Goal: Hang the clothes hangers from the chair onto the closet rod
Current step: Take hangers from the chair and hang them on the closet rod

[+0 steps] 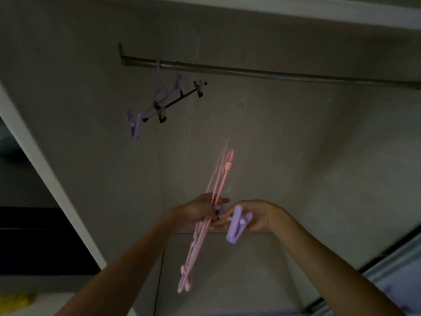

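My left hand [200, 212] grips a bundle of pink hangers [216, 185] near their middle; the bundle stands steeply tilted, its top toward the closet's back wall and its lower end [185, 281] hanging below my wrists. My right hand [252, 216] holds a purple clip hanger [237, 224] by its clip end, touching the pink bundle. High above runs the metal closet rod [262, 73]. A purple hanger [159, 94] and a black clip hanger [175, 102] hang from the rod's left end. The chair is out of view.
The closet's white frame [45, 169] slants along the left. A sliding door edge [387, 258] shows at the lower right. A shelf or ceiling panel [319, 12] sits above the rod. Something yellow [16, 301] lies at the lower left. The scene is dim.
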The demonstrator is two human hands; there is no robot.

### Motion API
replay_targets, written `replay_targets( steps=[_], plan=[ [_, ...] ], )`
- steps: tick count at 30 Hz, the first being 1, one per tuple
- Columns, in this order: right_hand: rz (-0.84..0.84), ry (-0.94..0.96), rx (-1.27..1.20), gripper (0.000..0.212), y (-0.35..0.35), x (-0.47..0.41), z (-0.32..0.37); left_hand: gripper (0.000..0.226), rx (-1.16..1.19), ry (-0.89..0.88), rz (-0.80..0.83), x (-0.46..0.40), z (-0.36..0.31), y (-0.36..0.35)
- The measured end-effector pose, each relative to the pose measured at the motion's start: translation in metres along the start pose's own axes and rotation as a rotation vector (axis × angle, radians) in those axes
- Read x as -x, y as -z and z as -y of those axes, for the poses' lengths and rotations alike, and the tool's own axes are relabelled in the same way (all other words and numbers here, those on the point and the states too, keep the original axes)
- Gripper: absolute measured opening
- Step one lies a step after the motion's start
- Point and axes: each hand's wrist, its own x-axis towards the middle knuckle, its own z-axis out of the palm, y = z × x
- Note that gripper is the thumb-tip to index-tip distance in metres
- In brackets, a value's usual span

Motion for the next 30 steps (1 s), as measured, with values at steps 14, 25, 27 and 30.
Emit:
replay_targets(
  steps=[14,25,27,30],
  plan=[
    [-0.215,0.256,0.360,0.013,0.047,0.050,0.027,0.024,0.204,0.150,-0.429,0.006,-0.026,0.046],
    [-0.671,0.546,0.626,0.026,-0.023,0.043,0.182,0.004,0.182,0.140,-0.347,0.014,-0.056,0.044],
    [-0.685,0.519,0.650,0.024,-0.029,0.032,0.204,0.007,0.182,0.120,-0.335,0.017,-0.062,0.045],
    [-0.687,0.480,0.740,0.023,-0.040,0.018,0.222,0.005,0.201,0.082,-0.311,0.022,-0.071,0.044]
  ],
)
